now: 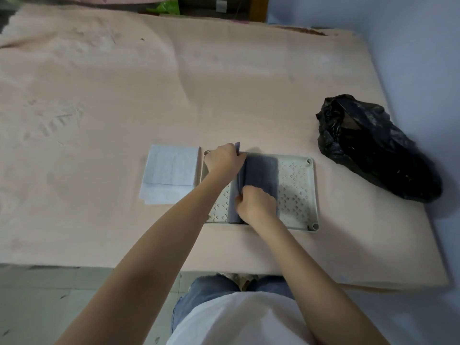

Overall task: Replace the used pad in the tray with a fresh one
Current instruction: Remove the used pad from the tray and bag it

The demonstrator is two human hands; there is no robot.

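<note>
Used pad [261, 174]: grey-blue sheet, folded into a narrow band across the middle of the tray, running from the tray's far rim to its near rim. I read the fold as a way of closing the soiled face inward before lifting.

Tray [296, 192]: pale, perforated, lying flat near the front edge of the tabletop, right of centre. Bare grid shows right of the band and in a strip left of it.

Left hand [224, 160]: at the tray's far left corner, fingers curled, pinching the far end of the used pad; a small flap stands up past the knuckles.

Right hand [256, 202]: near the tray's front rim, fingers curled round the left edge of the band, gripping it. I judge the two grips, one at each end, keep the fold from springing open.

Fresh pad [170, 170]: white folded sheets, touching or just beside the tray's left rim, untouched; placed there, I think, for a quick swap.

Black bag [373, 148]: crumpled, towards the right edge of the tabletop, apart from the tray; probably meant for the waste.

Tabletop [124, 95]: covered in a creased pink sheet, worn at the far right corner.

Room: pale blue wall right, tiled floor below, clutter beyond the far edge, too blurred for me to name.
</note>
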